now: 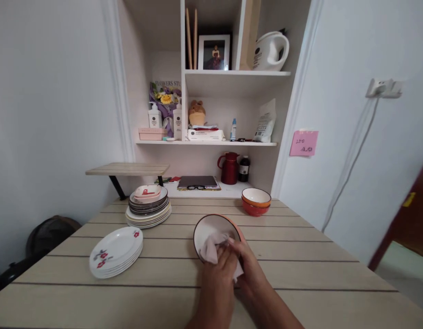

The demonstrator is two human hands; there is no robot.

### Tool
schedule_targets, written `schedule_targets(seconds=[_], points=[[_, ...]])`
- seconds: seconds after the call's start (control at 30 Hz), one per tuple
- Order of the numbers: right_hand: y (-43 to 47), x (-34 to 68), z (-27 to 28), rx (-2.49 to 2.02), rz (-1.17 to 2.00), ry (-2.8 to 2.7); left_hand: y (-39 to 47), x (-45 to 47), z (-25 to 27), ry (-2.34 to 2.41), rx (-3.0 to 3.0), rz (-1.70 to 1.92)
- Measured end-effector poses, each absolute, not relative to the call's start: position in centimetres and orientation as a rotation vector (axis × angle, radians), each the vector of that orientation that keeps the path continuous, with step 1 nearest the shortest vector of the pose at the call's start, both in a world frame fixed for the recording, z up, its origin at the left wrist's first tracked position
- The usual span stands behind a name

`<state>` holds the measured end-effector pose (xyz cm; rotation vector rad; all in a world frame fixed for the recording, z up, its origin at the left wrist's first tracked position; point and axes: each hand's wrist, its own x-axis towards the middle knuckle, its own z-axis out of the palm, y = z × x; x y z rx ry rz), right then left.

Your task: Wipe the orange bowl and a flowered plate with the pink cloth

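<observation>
A bowl [203, 228] with a white inside, a dark rim and an orange outside is tilted toward me above the table. My left hand [221, 265] reaches into it, fingers pressed on a crumpled pale cloth [211, 246] that lies against the inner wall. Part of the cloth hangs out below, between my hands. On the bowl's right side, my right hand [247, 258] grips the rim, its thumb close to the cloth. The fingers behind the bowl are hidden.
Flowered white plates [117, 249] are stacked at the left. Behind them stands a taller pile of plates [149, 210] with small dishes on top. Two nested bowls [255, 203] sit at the back right. A red jug [229, 168] stands in the shelf unit behind the slatted table [163, 297].
</observation>
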<state>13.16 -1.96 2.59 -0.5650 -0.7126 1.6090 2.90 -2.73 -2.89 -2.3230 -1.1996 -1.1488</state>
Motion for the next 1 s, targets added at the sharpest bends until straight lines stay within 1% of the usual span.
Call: schedule_targets(seconds=[0.17,0.33,0.43,0.6,0.73,1.0], points=[[-1.7,13.3,2.9,-0.557,1.55,-0.715,-2.4,-1.5,-1.3,-0.821,-2.444,-0.763],[-1.8,12.8,3.4,-0.492,1.542,-0.884,-2.1,-6.1,1.2,-0.674,-2.329,-0.599],[-1.8,12.8,3.3,-0.514,1.586,-0.873,-1.8,-6.9,1.0,-0.64,-2.266,-0.539],[-1.4,13.3,2.7,-0.566,1.658,-0.857,-1.5,-6.4,-1.2,-0.616,-2.176,-0.614],[-1.3,13.5,2.5,-0.593,1.658,-0.832,-1.5,-5.7,-1.7,-0.684,-2.205,-0.653],[-1.8,14.1,3.3,-0.569,1.602,-0.82,-2.0,-2.7,-2.8,-0.886,-2.227,-0.977]])
